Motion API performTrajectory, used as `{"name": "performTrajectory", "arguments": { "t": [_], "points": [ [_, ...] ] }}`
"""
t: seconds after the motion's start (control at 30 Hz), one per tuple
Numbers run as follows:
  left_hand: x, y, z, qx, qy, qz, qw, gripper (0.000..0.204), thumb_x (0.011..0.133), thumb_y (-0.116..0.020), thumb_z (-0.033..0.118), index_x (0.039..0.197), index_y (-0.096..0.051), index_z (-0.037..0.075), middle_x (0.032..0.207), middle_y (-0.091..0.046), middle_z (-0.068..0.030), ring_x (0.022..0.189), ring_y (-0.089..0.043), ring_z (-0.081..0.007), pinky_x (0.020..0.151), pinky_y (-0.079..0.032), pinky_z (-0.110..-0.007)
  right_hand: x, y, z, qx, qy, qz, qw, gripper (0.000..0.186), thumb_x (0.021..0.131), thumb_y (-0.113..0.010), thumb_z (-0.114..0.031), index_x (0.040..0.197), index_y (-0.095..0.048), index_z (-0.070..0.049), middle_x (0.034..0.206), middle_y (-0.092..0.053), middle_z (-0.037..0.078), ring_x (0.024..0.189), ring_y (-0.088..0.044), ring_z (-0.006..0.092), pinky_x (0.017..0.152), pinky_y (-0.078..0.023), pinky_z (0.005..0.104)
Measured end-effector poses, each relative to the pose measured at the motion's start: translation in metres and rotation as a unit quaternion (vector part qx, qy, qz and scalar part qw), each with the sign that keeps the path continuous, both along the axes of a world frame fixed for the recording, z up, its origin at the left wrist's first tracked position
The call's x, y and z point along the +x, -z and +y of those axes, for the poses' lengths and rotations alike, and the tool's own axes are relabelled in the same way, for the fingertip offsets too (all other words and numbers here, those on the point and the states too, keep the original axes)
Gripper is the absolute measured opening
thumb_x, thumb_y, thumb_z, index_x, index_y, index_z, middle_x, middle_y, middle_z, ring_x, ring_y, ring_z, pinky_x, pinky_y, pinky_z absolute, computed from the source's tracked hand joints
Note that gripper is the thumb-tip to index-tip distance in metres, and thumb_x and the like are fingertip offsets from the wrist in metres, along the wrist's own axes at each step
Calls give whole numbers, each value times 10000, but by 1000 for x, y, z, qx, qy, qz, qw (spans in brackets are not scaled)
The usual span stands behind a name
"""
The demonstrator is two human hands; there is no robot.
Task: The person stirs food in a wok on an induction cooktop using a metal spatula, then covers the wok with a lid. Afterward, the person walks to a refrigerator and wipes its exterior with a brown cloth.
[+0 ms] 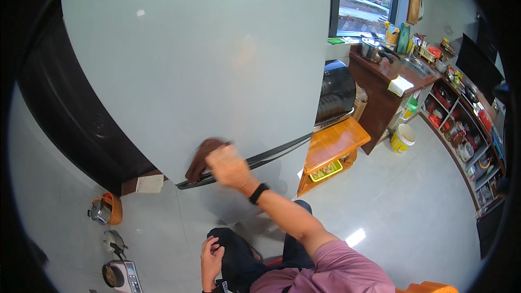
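Note:
My right hand (229,167) presses a brown cloth (203,157) against the lower edge of the tall white refrigerator door (190,65), just above the dark handle strip (271,154). A black band sits on that wrist. Low down, my left hand (211,260) rests on my knee over dark trousers, fingers loosely curled and holding nothing. The hand on the cloth is blurred.
A wooden low table (334,144) with a green tray stands right of the fridge, with a black appliance (336,89) above it. A yellow bucket (402,138), wooden counter (380,76) and stocked shelves (461,130) lie right. Pots (106,210) sit on the floor left.

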State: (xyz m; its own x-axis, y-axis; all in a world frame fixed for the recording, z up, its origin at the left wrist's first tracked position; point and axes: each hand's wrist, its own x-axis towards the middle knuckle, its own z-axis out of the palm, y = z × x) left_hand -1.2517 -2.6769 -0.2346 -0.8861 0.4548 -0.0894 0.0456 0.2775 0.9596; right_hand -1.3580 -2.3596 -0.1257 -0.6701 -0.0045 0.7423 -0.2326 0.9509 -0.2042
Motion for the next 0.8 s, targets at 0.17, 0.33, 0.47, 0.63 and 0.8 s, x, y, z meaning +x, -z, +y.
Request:
{"name": "performTrajectory", "arguments": {
  "t": [0.17, 0.33, 0.47, 0.63, 0.8],
  "points": [
    [10, 21, -41, -59, -44, -29, 997, 386, 953, -720, 73, 1332, -650, 57, 1430, -577, -112, 1033, -649, -203, 864, -569, -320, 43, 25, 124, -231, 121, 207, 943, 473, 788, -733, -120, 1183, -619, 114, 1270, -559, 312, 1218, -515, 475, 1100, -394, 544],
    [6, 27, -31, -36, -29, -15, 999, 363, 964, -718, 79, 1320, -651, 53, 1424, -575, -122, 1036, -651, -207, 890, -575, -335, 72, 62, 188, -439, 353, 28, 826, 623, 1117, -428, -452, 953, -582, 129, 1208, -576, 457, 1196, -521, 563, 1010, -390, 595],
    [2, 21, -6, -25, -11, -14, 1000, 377, 968, -722, 91, 1335, -645, 49, 1457, -565, -129, 1072, -658, -217, 942, -581, -344, 44, 89, 161, -312, 397, 141, 852, 653, 1118, -444, -455, 1085, -538, 190, 1259, -517, 493, 1222, -460, 605, 1076, -327, 621],
    [-6, 6, 18, 32, 16, -18, 999, 374, 975, -711, 83, 1341, -643, 46, 1485, -555, -130, 1128, -663, -228, 968, -578, -350, 15, 127, 31, -191, 288, 35, 938, 502, 1043, -580, -356, 988, -661, 136, 1017, -618, 396, 1027, -553, 572, 1062, -309, 701],
    [-13, -11, 26, 58, 22, 31, 998, 365, 978, -693, 52, 1336, -636, 14, 1477, -559, -118, 1131, -661, -216, 971, -569, -340, 61, 134, -28, 2, -192, -88, 977, 265, 807, -644, 16, 1068, -683, -12, 953, -642, 182, 912, -672, 403, 791, -562, 474]
  ]
}}
